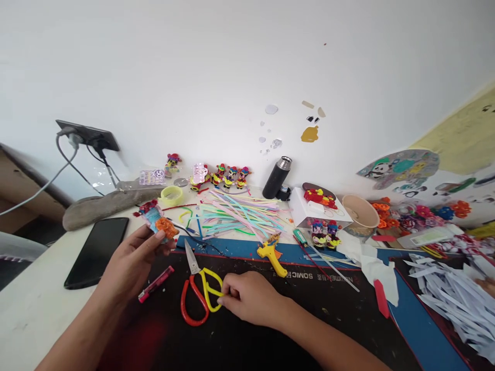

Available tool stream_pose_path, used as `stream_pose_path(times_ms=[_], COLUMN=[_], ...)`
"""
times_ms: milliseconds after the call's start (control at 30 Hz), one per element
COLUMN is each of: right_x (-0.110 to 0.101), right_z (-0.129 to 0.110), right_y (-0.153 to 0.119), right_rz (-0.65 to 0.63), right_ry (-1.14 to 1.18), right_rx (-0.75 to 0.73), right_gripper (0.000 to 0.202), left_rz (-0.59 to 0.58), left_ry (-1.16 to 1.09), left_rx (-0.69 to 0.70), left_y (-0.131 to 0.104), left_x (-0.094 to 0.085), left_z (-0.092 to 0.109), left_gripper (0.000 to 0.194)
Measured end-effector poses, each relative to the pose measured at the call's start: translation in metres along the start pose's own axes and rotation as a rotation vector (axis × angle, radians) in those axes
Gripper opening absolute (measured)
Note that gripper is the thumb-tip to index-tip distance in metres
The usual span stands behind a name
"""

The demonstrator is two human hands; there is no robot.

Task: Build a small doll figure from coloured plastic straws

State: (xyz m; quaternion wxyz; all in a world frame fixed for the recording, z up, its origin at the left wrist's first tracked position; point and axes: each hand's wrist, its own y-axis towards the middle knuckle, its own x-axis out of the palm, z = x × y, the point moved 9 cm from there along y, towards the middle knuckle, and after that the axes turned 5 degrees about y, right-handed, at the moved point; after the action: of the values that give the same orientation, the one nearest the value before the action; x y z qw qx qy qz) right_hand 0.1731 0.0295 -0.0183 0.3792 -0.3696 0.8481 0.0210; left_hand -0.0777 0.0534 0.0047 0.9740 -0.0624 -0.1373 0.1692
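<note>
The raised left hand (pixel 133 257) grips a fuzzy blue-and-orange figurine (pixel 157 220), the curled right hand (pixel 252 299) pinching a thin yellow stem (pixel 215 292) above a black "SOMIC" mat (pixel 348 314).

We look out from one camera worn on the person's head, facing forward and tilted down over the tabletop (pixel 42 314). The left hand (pixel 133 257) and right hand (pixel 249 299) sit close below us, with the left forearm (pixel 77 330) and right forearm (pixel 325 330) running in from the bottom edge. Beyond the tabletop we face a white wall (pixel 185 72), which fills the upper half. Our view is broad, reaching from the wall socket (pixel 87 135) at left to the paper strips (pixel 460 304) at right.
</note>
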Motion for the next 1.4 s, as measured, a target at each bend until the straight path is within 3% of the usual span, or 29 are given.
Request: stream_pose_path(times_ms=[133,333,433,500,667,800,933,1067,1167,1233,1400], right_x=[-0.010,-0.021,-0.025,-0.027,-0.037,-0.070,-0.101,-0.114,-0.115,-0.114,-0.117], right_z=[-0.012,-0.042,-0.054,-0.060,-0.040,-0.004,0.011,0.023,0.038,0.049,0.071], right_y=[0.040,0.137,0.164,0.165,0.128,0.102,0.088,0.088,0.092,0.097,0.112], right_rz=[0.056,0.148,0.149,0.138,0.179,0.254,0.261,0.229,0.209,0.192,0.206], right_ry=[0.165,0.214,0.354,0.319,-0.087,-0.176,-0.321,-0.496,-0.557,-0.583,-0.602], right_rx=[0.007,-0.080,-0.109,-0.164,-0.184,-0.038,0.027,0.082,0.115,0.140,0.194], right_gripper=[0.015,0.014,0.034,0.046,0.035,0.032,0.034,0.058,0.076,0.074,0.047], left_rz=[-0.017,0.038,0.064,0.056,0.005,-0.111,-0.200,-0.230,-0.227,-0.218,-0.248], left_ry=[-0.072,-0.034,-0.026,-0.020,-0.016,0.002,0.067,0.104,0.097,0.093,0.158], left_rx=[-0.006,-0.008,-0.042,-0.086,-0.210,-0.197,-0.136,-0.039,-0.041,-0.057,-0.041], left_y=[-0.009,-0.021,-0.022,-0.022,-0.017,-0.008,0.005,0.018,0.024,0.028,0.035], left_x=[-0.002,-0.015,-0.018,-0.016,-0.001,0.022,0.045,0.058,0.058,0.055,0.056], left_z=[0.009,0.018,0.014,0.006,-0.018,-0.022,-0.016,-0.011,-0.024,-0.035,-0.052], left_gripper=[0.044,0.048,0.049,0.050,0.058,0.055,0.050,0.046,0.047,0.047,0.044])
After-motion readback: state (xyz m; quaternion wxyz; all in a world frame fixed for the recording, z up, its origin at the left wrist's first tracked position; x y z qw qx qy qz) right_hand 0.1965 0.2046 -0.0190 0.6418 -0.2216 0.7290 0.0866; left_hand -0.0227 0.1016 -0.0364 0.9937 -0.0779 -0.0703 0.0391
